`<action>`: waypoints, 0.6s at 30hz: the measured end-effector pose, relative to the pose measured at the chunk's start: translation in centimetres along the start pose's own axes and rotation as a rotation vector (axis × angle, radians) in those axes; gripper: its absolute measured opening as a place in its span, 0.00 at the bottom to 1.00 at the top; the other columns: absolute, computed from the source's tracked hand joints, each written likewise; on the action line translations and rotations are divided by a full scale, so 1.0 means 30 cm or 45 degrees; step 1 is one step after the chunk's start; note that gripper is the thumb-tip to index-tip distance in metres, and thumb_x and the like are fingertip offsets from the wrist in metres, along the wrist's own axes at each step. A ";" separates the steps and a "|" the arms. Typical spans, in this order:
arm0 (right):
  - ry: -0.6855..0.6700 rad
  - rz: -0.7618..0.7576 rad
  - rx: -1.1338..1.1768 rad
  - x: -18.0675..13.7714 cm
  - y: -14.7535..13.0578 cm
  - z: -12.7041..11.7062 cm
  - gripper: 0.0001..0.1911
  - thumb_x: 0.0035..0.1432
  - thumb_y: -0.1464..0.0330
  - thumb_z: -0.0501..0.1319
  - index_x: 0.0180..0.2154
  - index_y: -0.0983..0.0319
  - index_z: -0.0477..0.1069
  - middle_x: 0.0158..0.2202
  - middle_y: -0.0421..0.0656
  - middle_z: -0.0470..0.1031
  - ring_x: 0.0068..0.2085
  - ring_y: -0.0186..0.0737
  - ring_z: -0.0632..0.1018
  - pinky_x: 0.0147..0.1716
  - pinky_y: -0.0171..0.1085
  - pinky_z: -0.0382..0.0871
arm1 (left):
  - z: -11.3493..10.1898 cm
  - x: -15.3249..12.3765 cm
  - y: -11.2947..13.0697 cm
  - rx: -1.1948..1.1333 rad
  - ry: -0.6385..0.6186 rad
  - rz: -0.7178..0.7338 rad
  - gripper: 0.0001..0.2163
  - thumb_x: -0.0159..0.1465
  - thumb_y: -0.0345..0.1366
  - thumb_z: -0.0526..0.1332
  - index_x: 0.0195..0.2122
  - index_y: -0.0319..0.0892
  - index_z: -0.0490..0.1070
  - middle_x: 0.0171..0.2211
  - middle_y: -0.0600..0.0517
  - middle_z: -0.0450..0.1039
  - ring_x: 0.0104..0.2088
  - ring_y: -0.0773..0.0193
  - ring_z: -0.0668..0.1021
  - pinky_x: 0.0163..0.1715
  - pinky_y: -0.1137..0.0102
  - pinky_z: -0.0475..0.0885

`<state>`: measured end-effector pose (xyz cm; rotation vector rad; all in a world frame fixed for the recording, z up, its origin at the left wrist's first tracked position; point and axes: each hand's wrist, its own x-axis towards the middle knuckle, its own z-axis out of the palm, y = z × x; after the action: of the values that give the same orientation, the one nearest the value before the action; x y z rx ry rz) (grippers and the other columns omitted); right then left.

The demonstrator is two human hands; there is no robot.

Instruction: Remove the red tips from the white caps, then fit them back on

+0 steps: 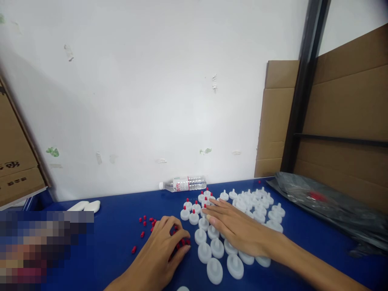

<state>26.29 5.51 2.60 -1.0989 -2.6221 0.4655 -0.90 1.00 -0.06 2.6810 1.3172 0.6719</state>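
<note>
Many round white plastic caps with short stems lie on the blue table. Several at the back left carry small red tips. Loose red tips are scattered to the left. My left hand rests with its fingers curled over a cluster of red tips, pinching among them. My right hand lies flat, fingers stretched out, on top of the white caps, its fingertips near a red-tipped cap.
A clear water bottle lies on its side against the white wall. Two white oblong pieces sit at the left. A dark plastic bag covers the right side. Cardboard boxes stand right and left.
</note>
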 end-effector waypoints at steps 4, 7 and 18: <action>0.070 -0.049 -0.049 -0.001 0.004 0.001 0.32 0.77 0.54 0.38 0.70 0.63 0.59 0.71 0.46 0.61 0.73 0.49 0.56 0.73 0.57 0.41 | -0.033 0.002 0.025 -0.059 0.039 0.044 0.11 0.77 0.33 0.50 0.47 0.48 0.72 0.47 0.49 0.69 0.47 0.54 0.70 0.49 0.57 0.69; 0.302 -0.103 -0.149 -0.008 0.007 -0.009 0.28 0.77 0.56 0.43 0.68 0.60 0.62 0.68 0.48 0.66 0.70 0.50 0.63 0.71 0.61 0.47 | -0.054 -0.001 0.038 -0.085 0.086 0.080 0.13 0.77 0.33 0.47 0.46 0.47 0.71 0.46 0.49 0.69 0.47 0.55 0.70 0.48 0.59 0.69; 0.795 -0.783 -0.276 -0.046 -0.161 0.035 0.06 0.70 0.70 0.60 0.47 0.62 0.72 0.40 0.42 0.80 0.40 0.38 0.80 0.45 0.40 0.72 | -0.036 -0.016 0.056 -0.039 0.334 0.290 0.05 0.72 0.31 0.57 0.47 0.46 0.67 0.41 0.50 0.72 0.42 0.55 0.70 0.43 0.62 0.67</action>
<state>23.75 1.11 3.36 -0.3400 -2.2844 -0.2608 -0.36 -0.54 1.17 2.8193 1.0437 1.0919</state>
